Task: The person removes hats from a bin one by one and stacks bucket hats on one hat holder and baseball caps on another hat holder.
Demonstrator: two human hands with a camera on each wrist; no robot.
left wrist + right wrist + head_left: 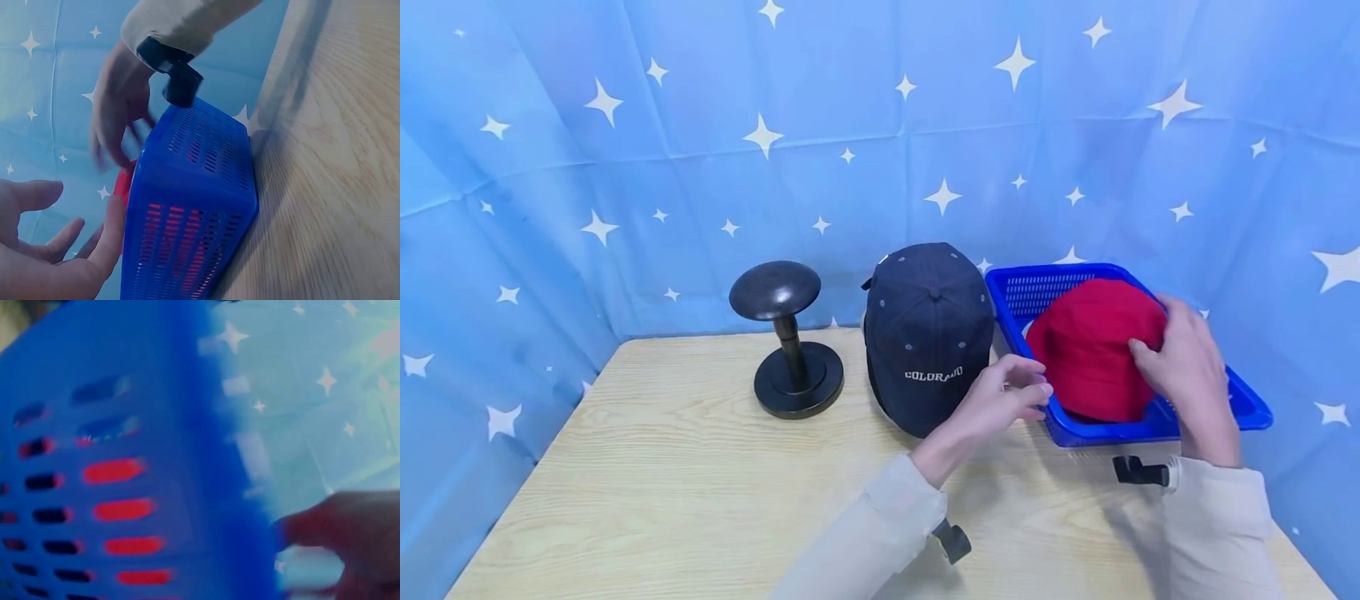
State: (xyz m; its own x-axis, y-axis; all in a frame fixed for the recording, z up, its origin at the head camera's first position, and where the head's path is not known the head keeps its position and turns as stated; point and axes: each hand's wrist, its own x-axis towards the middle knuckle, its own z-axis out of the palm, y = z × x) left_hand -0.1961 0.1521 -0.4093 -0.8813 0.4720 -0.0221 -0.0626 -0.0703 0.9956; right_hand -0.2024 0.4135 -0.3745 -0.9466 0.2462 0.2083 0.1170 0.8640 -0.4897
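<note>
A red bucket hat (1093, 350) lies in a blue plastic basket (1112, 432), its red cloth also showing through the slots. My right hand (1195, 367) is over the hat's right side, thumb and fingers spread apart; the head view does not show whether they touch the cloth. Curtain shows between thumb and fingers of the right hand (350, 537) in the right wrist view. By the basket's left front corner is my left hand (992, 400), fingers loosely bent and holding nothing. A dark navy cap (928, 333) lettered COLORADO stands just left of the basket, partly covered by that hand.
To the left, a black hat stand (786, 350) with a rounded top and round base stands on the pale wooden table (685, 500). A blue curtain (850, 83) with white stars hangs behind and at both sides. Each wrist carries a black camera mount (1138, 471).
</note>
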